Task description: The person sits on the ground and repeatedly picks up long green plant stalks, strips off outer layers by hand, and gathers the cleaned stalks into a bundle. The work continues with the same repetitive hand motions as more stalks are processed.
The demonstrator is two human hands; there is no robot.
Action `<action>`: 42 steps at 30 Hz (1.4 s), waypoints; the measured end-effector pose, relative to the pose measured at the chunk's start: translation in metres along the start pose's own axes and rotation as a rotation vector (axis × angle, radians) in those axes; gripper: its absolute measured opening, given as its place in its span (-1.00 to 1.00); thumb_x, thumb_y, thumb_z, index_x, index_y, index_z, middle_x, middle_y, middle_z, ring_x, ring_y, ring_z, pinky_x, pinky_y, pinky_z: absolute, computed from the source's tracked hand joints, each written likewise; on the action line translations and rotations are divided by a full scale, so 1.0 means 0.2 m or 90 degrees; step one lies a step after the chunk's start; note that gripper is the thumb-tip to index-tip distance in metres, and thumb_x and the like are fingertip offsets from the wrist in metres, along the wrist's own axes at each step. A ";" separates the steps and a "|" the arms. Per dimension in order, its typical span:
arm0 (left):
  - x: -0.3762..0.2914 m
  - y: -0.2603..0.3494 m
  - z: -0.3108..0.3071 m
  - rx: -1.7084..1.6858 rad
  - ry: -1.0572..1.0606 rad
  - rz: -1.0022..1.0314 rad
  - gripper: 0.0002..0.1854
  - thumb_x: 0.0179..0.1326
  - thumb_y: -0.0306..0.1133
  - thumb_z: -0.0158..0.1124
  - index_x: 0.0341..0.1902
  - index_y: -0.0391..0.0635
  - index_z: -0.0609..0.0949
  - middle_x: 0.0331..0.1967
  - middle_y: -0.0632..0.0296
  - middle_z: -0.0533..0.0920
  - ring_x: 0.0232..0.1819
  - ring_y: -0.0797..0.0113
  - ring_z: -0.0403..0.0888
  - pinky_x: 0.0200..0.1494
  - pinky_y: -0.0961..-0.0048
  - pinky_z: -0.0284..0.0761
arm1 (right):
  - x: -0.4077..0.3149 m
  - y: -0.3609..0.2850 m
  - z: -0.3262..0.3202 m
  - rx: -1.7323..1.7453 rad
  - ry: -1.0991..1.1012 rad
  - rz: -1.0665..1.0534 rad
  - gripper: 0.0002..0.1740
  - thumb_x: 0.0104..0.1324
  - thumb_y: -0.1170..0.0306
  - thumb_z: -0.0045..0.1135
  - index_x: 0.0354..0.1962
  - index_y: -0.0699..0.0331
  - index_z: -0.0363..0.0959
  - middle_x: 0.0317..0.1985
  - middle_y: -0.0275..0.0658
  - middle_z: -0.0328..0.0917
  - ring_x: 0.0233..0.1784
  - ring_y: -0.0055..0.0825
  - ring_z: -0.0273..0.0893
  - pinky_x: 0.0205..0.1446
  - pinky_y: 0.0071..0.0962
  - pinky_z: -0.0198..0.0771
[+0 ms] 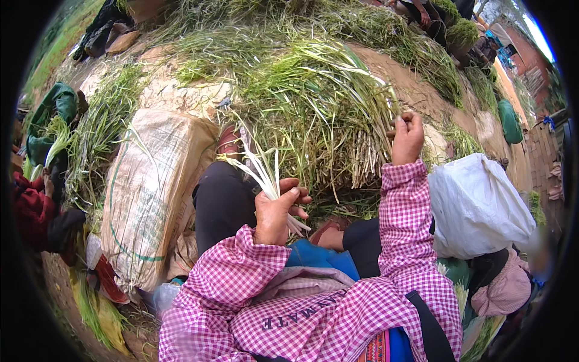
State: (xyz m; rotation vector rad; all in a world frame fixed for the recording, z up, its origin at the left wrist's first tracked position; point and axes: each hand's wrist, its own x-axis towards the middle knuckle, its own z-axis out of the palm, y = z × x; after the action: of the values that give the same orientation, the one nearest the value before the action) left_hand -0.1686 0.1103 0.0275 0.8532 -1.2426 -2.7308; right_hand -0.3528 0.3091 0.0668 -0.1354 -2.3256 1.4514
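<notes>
My left hand [279,211] is closed around a small bunch of pale, white-stemmed plant stalks [266,174]. The stalks fan out above the fist, and their lower ends stick out below the palm. A large heap of long green leafy stalks [316,104] lies on the ground before my knees, its cut, pale-brown stem ends facing me. At the right edge of this heap is my right hand [407,138], fingers bent and thumb close to them. Its fingertips touch the outer stalks, but whether they grip one is hidden.
A filled woven sack [144,194] lies to my left, with a loose pale stalk on it. A white plastic sack [479,206] stands by my right arm. A person in a red sleeve [34,203] holds stalks at far left. Another person's hand [424,20] shows at upper right.
</notes>
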 end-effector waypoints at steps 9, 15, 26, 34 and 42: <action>0.03 -0.01 -0.02 0.017 -0.018 -0.004 -0.77 0.17 -0.51 0.15 -0.10 -0.31 0.46 -0.41 0.04 0.61 -0.40 0.23 0.65 -0.68 0.56 0.45 | -0.47 0.03 0.00 0.320 -0.307 0.215 -0.71 0.36 0.21 -0.07 -0.29 0.29 0.44 -0.66 -0.42 0.38 -0.75 -0.75 0.28 -0.74 -0.75 0.23; 0.03 -0.01 -0.01 0.062 -0.044 0.041 -0.64 0.06 -0.55 0.28 -0.04 -0.36 0.47 -0.29 0.02 0.63 -0.37 0.32 0.64 -0.67 0.62 0.43 | -0.78 0.03 0.05 0.320 -0.495 0.203 -0.83 0.24 0.45 0.09 -0.24 0.35 0.51 -0.47 -0.41 0.50 -0.43 -0.74 0.40 -0.38 -0.68 0.35; 0.00 0.01 -0.02 0.101 -0.023 0.055 -0.76 -0.05 -0.64 0.29 -0.24 -0.30 0.56 -0.44 0.19 0.62 -0.47 0.46 0.56 -0.42 0.55 0.49 | -0.89 0.02 0.05 0.298 -0.514 0.172 -0.89 0.16 0.51 0.16 -0.37 0.41 0.50 -0.48 -0.40 0.51 -0.46 -0.74 0.37 -0.40 -0.67 0.30; 0.01 -0.01 -0.02 0.064 0.002 0.085 -0.74 -0.07 -0.63 0.30 -0.23 -0.30 0.54 -0.46 0.18 0.61 -0.57 0.46 0.53 -0.53 0.55 0.44 | -0.89 0.03 0.07 0.439 -0.495 0.337 -0.91 0.17 0.51 0.16 -0.35 0.34 0.48 -0.51 -0.46 0.46 -0.48 -0.79 0.34 -0.40 -0.75 0.27; 0.02 -0.02 -0.02 0.028 0.016 0.098 -0.69 -0.04 -0.66 0.28 -0.18 -0.27 0.46 -0.42 0.15 0.59 -0.46 0.34 0.60 -0.40 0.46 0.55 | -0.92 0.01 0.14 0.563 -0.419 0.405 -0.91 0.19 0.61 0.07 -0.33 0.31 0.43 -0.35 -0.26 0.56 -0.34 -0.56 0.53 -0.17 -0.55 0.46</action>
State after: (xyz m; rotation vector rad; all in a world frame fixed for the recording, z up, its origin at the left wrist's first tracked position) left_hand -0.1688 0.1088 0.0209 0.7575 -1.3104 -2.5743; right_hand -0.1956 0.2345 0.0030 -0.1660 -1.8541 3.0891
